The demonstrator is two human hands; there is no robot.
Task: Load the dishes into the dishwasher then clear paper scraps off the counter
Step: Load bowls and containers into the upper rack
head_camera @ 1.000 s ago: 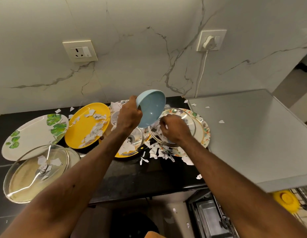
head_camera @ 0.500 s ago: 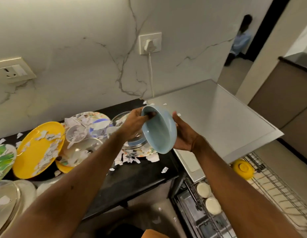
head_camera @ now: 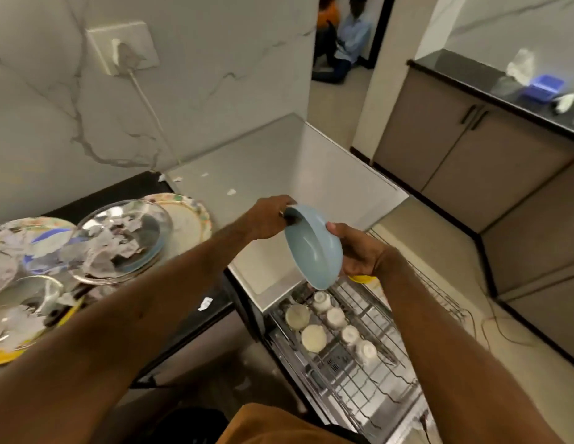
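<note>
The head camera is looking down at a person holding a blue bowl [head_camera: 313, 248] with both hands. The left hand [head_camera: 269, 217] is gripping the bowl's top edge. The right hand [head_camera: 359, 251] is cupping its back, with the thumb on the rim. The bowl is tipped on its side, up in the air, just above the open dishwasher rack [head_camera: 375, 363]. Some white cups [head_camera: 335, 317] are sitting upside down in the rack.

This looks like the loading step. Next, the bowl probably needs to go down into a free spot between the wires, beside the cups and not on them.

On the black counter [head_camera: 119, 190], a glass dish [head_camera: 119, 241] and a flowery plate [head_camera: 186, 219] are waiting. Paper scraps [head_camera: 205, 303] are lying around.
</note>
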